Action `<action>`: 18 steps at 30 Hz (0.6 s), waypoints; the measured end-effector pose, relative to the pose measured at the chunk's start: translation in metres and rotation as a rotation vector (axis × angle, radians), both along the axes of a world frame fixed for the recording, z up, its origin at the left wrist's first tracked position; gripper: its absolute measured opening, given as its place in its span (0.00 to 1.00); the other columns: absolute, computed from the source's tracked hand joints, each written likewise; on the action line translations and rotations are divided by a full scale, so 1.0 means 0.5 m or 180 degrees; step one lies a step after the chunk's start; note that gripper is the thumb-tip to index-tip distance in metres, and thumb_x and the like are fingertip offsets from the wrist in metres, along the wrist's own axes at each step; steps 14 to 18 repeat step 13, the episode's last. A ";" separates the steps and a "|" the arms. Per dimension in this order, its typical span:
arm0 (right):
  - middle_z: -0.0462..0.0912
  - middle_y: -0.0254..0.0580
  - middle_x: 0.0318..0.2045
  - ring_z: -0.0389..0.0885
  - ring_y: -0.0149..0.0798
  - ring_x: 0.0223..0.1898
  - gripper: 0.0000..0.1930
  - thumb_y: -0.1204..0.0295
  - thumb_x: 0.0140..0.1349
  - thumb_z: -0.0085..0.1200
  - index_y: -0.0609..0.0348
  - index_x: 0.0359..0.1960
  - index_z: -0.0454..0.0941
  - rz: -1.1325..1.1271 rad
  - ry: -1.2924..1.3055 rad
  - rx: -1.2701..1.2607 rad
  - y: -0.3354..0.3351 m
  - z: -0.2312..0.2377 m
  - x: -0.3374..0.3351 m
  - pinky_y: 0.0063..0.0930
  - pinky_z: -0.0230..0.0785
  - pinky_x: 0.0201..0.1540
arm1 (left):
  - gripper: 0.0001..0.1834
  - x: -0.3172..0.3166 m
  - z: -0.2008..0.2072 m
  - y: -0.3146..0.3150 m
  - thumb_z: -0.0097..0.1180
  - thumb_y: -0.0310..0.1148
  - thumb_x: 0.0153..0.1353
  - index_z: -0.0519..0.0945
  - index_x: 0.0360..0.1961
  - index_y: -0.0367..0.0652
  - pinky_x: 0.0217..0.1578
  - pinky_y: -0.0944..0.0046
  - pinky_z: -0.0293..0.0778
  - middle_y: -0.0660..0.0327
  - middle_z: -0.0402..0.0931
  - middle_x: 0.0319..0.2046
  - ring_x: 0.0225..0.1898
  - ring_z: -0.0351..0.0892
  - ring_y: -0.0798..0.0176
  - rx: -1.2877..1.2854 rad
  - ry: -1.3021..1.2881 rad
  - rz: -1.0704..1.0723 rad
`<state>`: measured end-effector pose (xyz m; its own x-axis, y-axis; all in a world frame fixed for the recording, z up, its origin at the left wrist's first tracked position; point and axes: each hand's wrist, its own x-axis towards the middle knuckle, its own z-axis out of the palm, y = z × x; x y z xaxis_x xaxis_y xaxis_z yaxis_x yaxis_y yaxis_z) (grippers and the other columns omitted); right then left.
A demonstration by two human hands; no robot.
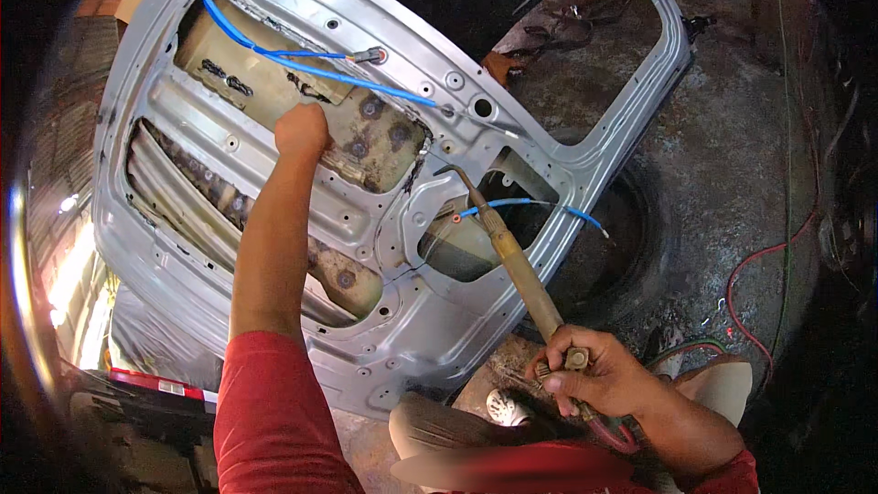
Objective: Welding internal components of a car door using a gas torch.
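Observation:
My right hand [599, 375] is closed around the valve end of a brass-coloured gas torch [526, 274]. The torch slants up and left, its thin bent tip hanging over the grey metal car door panel [366, 206]; I see no flame. My left arm stretches over the panel, and my left hand [302, 130] is at the lower edge of its large upper opening. Its fingers are hidden beneath the rounded back of the hand. Beyond it, inside the opening, black sealant strips [229, 79] mark the tan inner skin [261, 114].
Blue-sleeved wiring [343, 78] crosses the upper opening, ending near a grey connector [369, 56]. A shorter blue cable [585, 216] pokes through the smaller opening. Under the panel's right side lies a black tyre [631, 220]. Red hose [736, 284] winds across the stained floor at right.

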<state>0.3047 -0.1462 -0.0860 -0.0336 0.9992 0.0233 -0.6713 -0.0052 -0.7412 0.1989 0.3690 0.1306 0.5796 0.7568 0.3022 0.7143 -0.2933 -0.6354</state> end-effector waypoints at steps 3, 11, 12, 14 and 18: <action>0.83 0.43 0.43 0.80 0.25 0.24 0.08 0.78 0.70 0.61 0.59 0.42 0.72 -0.0048 -0.0011 -0.0038 -0.002 -0.005 -0.003 0.21 0.73 0.25 | 0.21 0.019 0.016 -0.024 0.81 0.40 0.44 0.91 0.38 0.43 0.47 0.51 0.85 0.51 0.89 0.42 0.45 0.90 0.48 -0.0146 0.0020 0.0201; 0.85 0.41 0.40 0.80 0.26 0.22 0.10 0.73 0.70 0.64 0.56 0.43 0.72 -0.0181 -0.0314 -0.0047 -0.004 -0.003 -0.012 0.22 0.71 0.22 | 0.25 -0.043 -0.013 -0.042 0.73 0.47 0.55 0.87 0.51 0.48 0.63 0.43 0.71 0.51 0.86 0.51 0.56 0.86 0.51 0.0180 -0.0057 -0.0026; 0.85 0.43 0.41 0.80 0.27 0.22 0.12 0.72 0.69 0.65 0.55 0.43 0.72 -0.0232 -0.0273 -0.0088 -0.011 0.004 -0.009 0.23 0.72 0.23 | 0.27 -0.052 -0.016 -0.053 0.73 0.51 0.55 0.86 0.52 0.49 0.63 0.43 0.71 0.51 0.86 0.51 0.57 0.85 0.51 0.0347 -0.0156 -0.0372; 0.86 0.44 0.41 0.81 0.28 0.23 0.13 0.70 0.68 0.67 0.54 0.43 0.72 -0.0250 -0.0216 -0.0109 -0.013 0.006 -0.005 0.23 0.73 0.24 | 0.29 -0.069 -0.016 -0.065 0.73 0.55 0.55 0.86 0.53 0.51 0.63 0.43 0.71 0.51 0.86 0.52 0.57 0.85 0.51 0.0541 -0.0244 -0.0680; 0.86 0.44 0.41 0.81 0.28 0.23 0.13 0.70 0.68 0.67 0.54 0.43 0.72 -0.0250 -0.0216 -0.0109 -0.013 0.006 -0.005 0.23 0.73 0.24 | 0.29 -0.069 -0.016 -0.065 0.73 0.55 0.55 0.86 0.53 0.51 0.63 0.43 0.71 0.51 0.86 0.52 0.57 0.85 0.51 0.0541 -0.0244 -0.0680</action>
